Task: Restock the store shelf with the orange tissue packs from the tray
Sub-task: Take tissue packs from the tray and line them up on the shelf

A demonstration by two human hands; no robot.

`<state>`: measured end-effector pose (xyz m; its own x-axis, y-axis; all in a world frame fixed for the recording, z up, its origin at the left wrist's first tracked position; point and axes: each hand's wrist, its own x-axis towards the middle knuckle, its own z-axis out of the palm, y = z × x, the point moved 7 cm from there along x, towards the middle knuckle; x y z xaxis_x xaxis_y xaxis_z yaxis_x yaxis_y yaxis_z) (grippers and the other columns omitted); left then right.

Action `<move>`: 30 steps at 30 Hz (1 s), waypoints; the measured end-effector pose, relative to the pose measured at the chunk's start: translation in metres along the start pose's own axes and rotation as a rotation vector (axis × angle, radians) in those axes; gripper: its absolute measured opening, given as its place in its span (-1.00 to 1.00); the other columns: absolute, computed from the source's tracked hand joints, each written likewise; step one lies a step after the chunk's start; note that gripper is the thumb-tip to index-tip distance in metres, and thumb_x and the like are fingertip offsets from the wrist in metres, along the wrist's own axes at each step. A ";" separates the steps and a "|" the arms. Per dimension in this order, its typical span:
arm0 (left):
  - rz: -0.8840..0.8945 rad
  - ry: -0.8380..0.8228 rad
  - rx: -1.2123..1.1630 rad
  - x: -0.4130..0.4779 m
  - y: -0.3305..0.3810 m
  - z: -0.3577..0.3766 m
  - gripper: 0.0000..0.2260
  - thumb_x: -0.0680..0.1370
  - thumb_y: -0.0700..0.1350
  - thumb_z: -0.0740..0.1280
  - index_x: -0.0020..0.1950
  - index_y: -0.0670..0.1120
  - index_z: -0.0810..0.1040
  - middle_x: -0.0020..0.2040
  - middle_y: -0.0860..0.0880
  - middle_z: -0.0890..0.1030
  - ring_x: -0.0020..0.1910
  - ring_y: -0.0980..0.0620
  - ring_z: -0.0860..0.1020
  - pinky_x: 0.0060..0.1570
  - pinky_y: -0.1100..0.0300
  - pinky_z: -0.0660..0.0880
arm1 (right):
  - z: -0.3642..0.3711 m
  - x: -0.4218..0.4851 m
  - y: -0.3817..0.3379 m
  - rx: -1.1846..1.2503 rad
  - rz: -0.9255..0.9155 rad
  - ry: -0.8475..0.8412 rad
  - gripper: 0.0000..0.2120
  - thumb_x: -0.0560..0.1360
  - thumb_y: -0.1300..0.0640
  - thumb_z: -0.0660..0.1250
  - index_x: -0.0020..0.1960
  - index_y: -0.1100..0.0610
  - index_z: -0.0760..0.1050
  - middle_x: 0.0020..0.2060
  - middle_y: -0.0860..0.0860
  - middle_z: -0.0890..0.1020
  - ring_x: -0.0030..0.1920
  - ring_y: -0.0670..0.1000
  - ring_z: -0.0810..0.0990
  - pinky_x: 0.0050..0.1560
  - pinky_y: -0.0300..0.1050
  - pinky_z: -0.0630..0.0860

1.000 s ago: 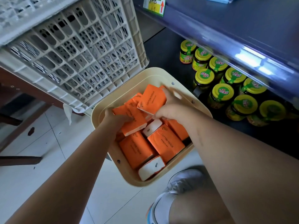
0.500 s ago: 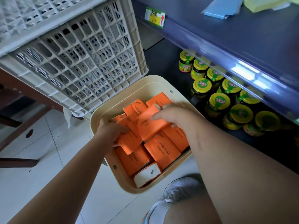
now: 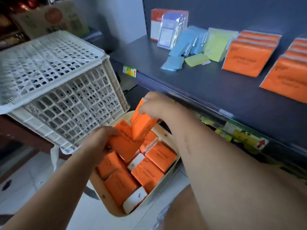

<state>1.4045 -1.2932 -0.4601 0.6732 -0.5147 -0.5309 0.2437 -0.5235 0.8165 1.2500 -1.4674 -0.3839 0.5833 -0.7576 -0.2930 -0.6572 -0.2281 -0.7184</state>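
The left hand [image 3: 98,143] curls its grip round one orange tissue pack [image 3: 123,145], the right hand [image 3: 157,107] pinches a second pack [image 3: 142,127] by its top, both just above the near tray [image 3: 113,207], likely lifted for the orange rows [image 3: 247,58] far right on the shelf [image 3: 191,87]

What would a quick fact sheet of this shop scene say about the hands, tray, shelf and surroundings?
Left: the left hand grips an orange pack over the tray.
Right: the right hand pinches a raised pack near its top.
Tray: cream tray with loose packs inside.
Shelf: dark shelf holding orange stacks, blue packs and yellow packs.
Nearby: white crate beside the tray.
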 end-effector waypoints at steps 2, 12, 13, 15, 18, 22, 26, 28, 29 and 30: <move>0.043 -0.032 -0.022 -0.008 0.026 0.014 -0.87 0.42 -0.24 0.43 -0.20 -0.06 0.53 -0.33 -0.06 0.47 -0.39 0.02 0.42 -0.43 0.26 0.42 | -0.036 -0.016 -0.016 0.004 -0.061 0.115 -0.84 0.43 0.09 0.42 -0.14 0.06 0.43 -0.08 0.02 0.55 0.03 0.13 0.61 -0.20 -0.15 0.49; 0.150 -0.360 -0.107 -0.092 0.142 0.132 -0.63 0.43 -0.28 0.40 0.22 -0.06 0.56 0.03 -0.14 0.65 -0.15 -0.06 0.62 -0.33 0.18 0.55 | -0.174 -0.151 0.013 0.264 -0.199 0.815 -0.74 0.33 0.17 0.40 0.01 0.01 0.50 -0.23 -0.05 0.55 -0.16 -0.04 0.55 -0.17 -0.08 0.49; 0.132 -0.391 -0.132 -0.102 0.149 0.144 -0.65 0.42 -0.28 0.38 0.19 -0.06 0.54 0.01 -0.12 0.65 -0.14 -0.05 0.61 -0.27 0.17 0.54 | -0.185 -0.161 0.022 0.303 -0.212 0.867 -0.75 0.34 0.19 0.42 0.00 0.03 0.52 -0.27 -0.06 0.53 -0.20 -0.07 0.52 -0.18 -0.10 0.48; 0.134 -0.434 -0.171 -0.123 0.165 0.168 -0.71 0.44 -0.29 0.36 0.14 -0.07 0.50 -0.09 -0.09 0.61 -0.13 -0.03 0.58 -0.22 0.16 0.49 | -0.207 -0.180 0.044 0.390 -0.193 0.949 -0.74 0.34 0.16 0.51 -0.02 0.01 0.54 -0.30 -0.15 0.52 -0.23 -0.11 0.53 -0.21 -0.19 0.46; 0.151 -0.487 -0.253 -0.146 0.183 0.199 -0.79 0.48 -0.28 0.33 0.08 -0.07 0.49 -0.10 -0.06 0.61 -0.10 -0.02 0.58 -0.25 0.18 0.46 | -0.238 -0.195 0.070 0.532 -0.173 1.038 -0.66 0.23 -0.05 0.57 -0.07 -0.03 0.55 -0.27 -0.11 0.56 -0.20 -0.01 0.63 -0.19 -0.13 0.48; 0.195 -0.500 -0.424 -0.146 0.197 0.221 -0.67 0.47 -0.32 0.31 0.19 -0.07 0.55 0.01 -0.07 0.68 -0.06 -0.05 0.65 -0.24 0.17 0.60 | -0.274 -0.209 0.093 0.503 -0.167 1.095 -0.67 0.36 -0.02 0.56 0.05 0.00 0.55 -0.42 -0.05 0.62 -0.36 -0.04 0.67 -0.31 -0.28 0.43; 0.238 -0.382 -0.555 -0.127 0.209 0.224 -0.73 0.45 -0.37 0.30 0.10 -0.12 0.54 -0.05 -0.11 0.66 -0.07 -0.13 0.60 -0.01 0.05 0.50 | -0.295 -0.200 0.111 0.301 -0.110 1.058 -0.58 0.34 -0.07 0.57 0.15 -0.05 0.55 -0.27 -0.12 0.68 -0.15 -0.17 0.66 -0.07 -0.20 0.52; 0.234 -0.347 -0.593 -0.118 0.211 0.227 -0.69 0.46 -0.35 0.31 0.15 -0.10 0.56 0.00 -0.09 0.68 -0.02 -0.13 0.65 0.06 0.05 0.57 | -0.296 -0.184 0.113 0.189 -0.084 0.990 -0.56 0.38 0.02 0.58 0.22 -0.07 0.56 -0.17 -0.20 0.64 -0.09 -0.16 0.63 -0.04 -0.23 0.48; 0.231 -0.342 -0.608 -0.115 0.213 0.230 -0.63 0.45 -0.34 0.32 0.22 -0.09 0.57 0.05 -0.08 0.68 0.02 -0.12 0.67 0.05 0.01 0.62 | -0.296 -0.177 0.114 0.149 -0.079 0.964 -0.55 0.38 0.07 0.58 0.23 -0.06 0.57 -0.15 -0.25 0.62 -0.08 -0.13 0.63 -0.05 -0.26 0.47; 0.229 -0.338 -0.621 -0.110 0.215 0.232 -0.58 0.44 -0.32 0.33 0.28 -0.06 0.56 0.09 -0.08 0.69 0.04 -0.11 0.68 0.01 -0.01 0.65 | -0.295 -0.171 0.112 0.105 -0.095 0.944 -0.58 0.38 0.12 0.58 0.20 -0.04 0.59 -0.15 -0.26 0.61 -0.09 -0.10 0.64 -0.06 -0.27 0.49</move>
<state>1.2211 -1.5070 -0.2790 0.5276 -0.7981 -0.2909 0.5401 0.0508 0.8401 0.9357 -1.5438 -0.2285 -0.0243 -0.9302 0.3664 -0.5540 -0.2925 -0.7795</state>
